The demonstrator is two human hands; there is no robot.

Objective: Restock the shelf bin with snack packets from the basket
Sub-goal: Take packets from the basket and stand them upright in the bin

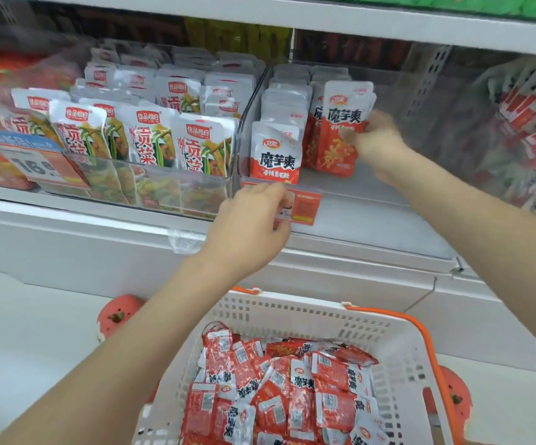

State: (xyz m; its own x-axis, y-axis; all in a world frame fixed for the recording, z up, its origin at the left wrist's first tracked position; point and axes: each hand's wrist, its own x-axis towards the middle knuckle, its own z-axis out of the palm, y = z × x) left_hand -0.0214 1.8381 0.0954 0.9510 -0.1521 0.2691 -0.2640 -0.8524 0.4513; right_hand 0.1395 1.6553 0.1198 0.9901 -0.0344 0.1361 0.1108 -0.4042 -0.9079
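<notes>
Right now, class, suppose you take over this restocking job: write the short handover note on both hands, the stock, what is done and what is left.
Right hand: fingers hold a small stack of red-and-white packets upright inside the clear shelf bin, right of the row already standing there.
Left hand: at the bin's front edge, fingers curled by the red label; whether it grips anything cannot be told.
Front packet of the left row stands upright.
Done: one row standing, a second begun.
Left: bare bin floor to the right; the white basket below holds many loose packets to shelve.
</notes>
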